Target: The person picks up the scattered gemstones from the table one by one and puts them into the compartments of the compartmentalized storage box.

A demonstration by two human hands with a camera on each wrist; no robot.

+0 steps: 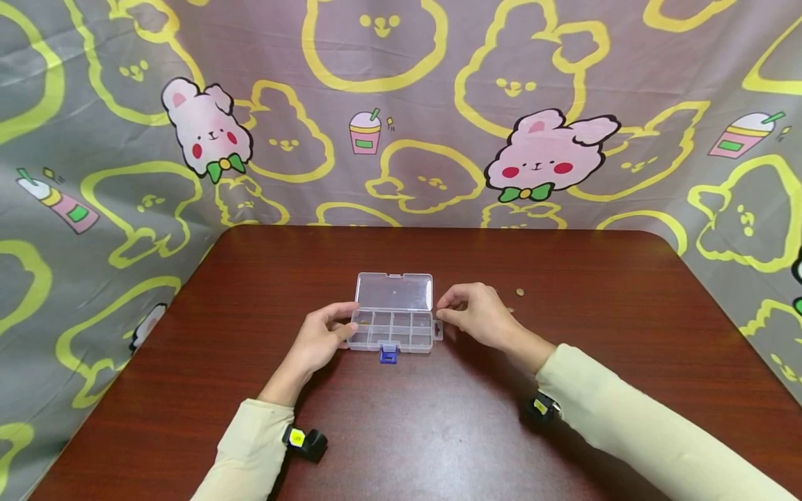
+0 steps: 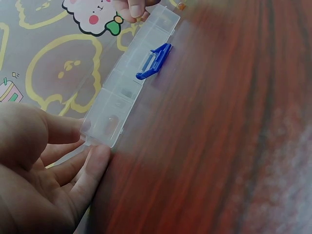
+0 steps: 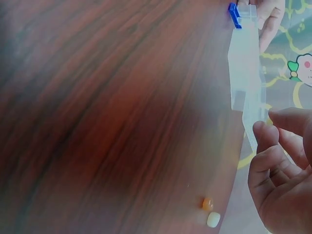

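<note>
A clear plastic compartment box (image 1: 390, 350) with a blue latch (image 1: 388, 355) lies on the table, its hinged lid (image 1: 395, 291) raised at the back. My left hand (image 1: 321, 337) grips the box's left end between thumb and fingers. A small yellowish piece sits in the back left compartment. By the right end, next to the hanging tab, my right hand (image 1: 479, 314) has its fingers bent, with thumb and index tips close together. Whether something tiny is between them I cannot tell. In the right wrist view an amber bead (image 3: 208, 204) and a whitish bead (image 3: 213, 220) lie below that hand.
Small beads lie on the table beyond the right hand, one bead (image 1: 520, 292) farther back. The dark red wooden table (image 1: 401, 431) ends at a patterned cloth (image 1: 426, 125) hanging behind and at both sides.
</note>
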